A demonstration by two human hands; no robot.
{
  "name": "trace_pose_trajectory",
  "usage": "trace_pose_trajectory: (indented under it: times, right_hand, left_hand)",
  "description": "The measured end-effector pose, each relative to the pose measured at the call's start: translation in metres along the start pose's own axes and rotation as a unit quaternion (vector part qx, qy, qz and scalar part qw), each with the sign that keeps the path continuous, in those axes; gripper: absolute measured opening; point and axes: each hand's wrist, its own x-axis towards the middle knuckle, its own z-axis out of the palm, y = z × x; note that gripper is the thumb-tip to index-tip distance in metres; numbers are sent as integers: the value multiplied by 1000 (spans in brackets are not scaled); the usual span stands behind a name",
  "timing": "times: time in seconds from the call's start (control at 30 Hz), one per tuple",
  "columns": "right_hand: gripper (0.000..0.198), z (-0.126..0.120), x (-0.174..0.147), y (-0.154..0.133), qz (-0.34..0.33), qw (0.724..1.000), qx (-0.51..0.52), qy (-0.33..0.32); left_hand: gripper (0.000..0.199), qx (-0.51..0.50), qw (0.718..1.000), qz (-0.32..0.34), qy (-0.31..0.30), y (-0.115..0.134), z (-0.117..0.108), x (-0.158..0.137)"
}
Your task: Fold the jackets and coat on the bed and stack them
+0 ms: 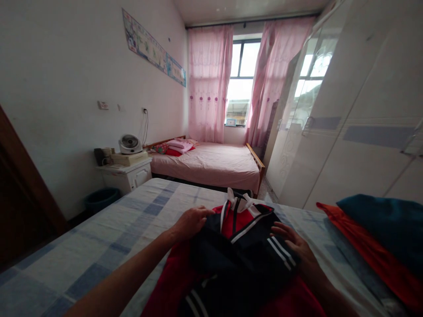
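Pink curtains (210, 83) beside a bright window (249, 57), pink-sheeted bed (214, 160) below, glossy white wardrobe (357, 167) right, pale wall (66, 66) left.

jacket (244, 251) cut off below; poster (147, 46) print illegible

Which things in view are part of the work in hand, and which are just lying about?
In the work:
- jacket
- left hand, at the jacket near its collar
- right hand, at the striped sleeve
- checked sheet, under the jacket

Just lying about:
- cloth pile, at right
- fan
- bin
- pink bed
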Motion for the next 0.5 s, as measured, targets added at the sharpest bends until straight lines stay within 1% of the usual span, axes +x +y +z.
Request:
trace_pose_trajectory:
  times: [0.03, 0.07, 0.13, 0.17, 0.2, 0.23, 0.3, 0.37, 0.4, 0.43, 0.5]
  right_hand:
    - [47, -6, -2, -7, -7, 1000, -16, -6]
    - [45, -12, -6, -13, -29, 998, -46, -19]
    - [37, -20, -20, -25, -80, 986, -120, -82]
    - [35, -22, -29, -29, -91, 977, -152, -121]
    - [36, -23, -39, -33, -87, 969, -175, -152]
    - [38, -23, -49, -37, -68, 964, -193, -172]
    - [47, -22, -67, -42, -15, 958, -216, -188]
    - [56, -17, -79, -46, 21, 956, -220, -190]
    - [60, -14, -83, -47, 28, 957, -214, -193]
    - [61, -11, -86, -47, 26, 959, -205, -196]
    - [59, -2, -90, -46, 4, 962, -188, -200]
  left_hand:
    - [47, 20, 999, 23, -26, 3, 3, 7]
    - [50, 39, 997, 43, -53, 6, 6, 15]
    - [53, 75, 989, 71, -102, 8, 14, 30]
    - [54, 90, 985, 78, -124, 8, 18, 37]
    - [53, 103, 981, 82, -145, 7, 22, 43]
    - [52, 114, 976, 82, -164, 6, 25, 48]
    - [43, 132, 969, 77, -193, 3, 29, 55]
    - [27, 144, 966, 63, -206, 2, 30, 58]
    - [20, 149, 966, 52, -207, 2, 28, 60]
    - [17, 152, 966, 40, -204, 2, 26, 61]
    - [21, 154, 969, 12, -192, 0, 17, 64]
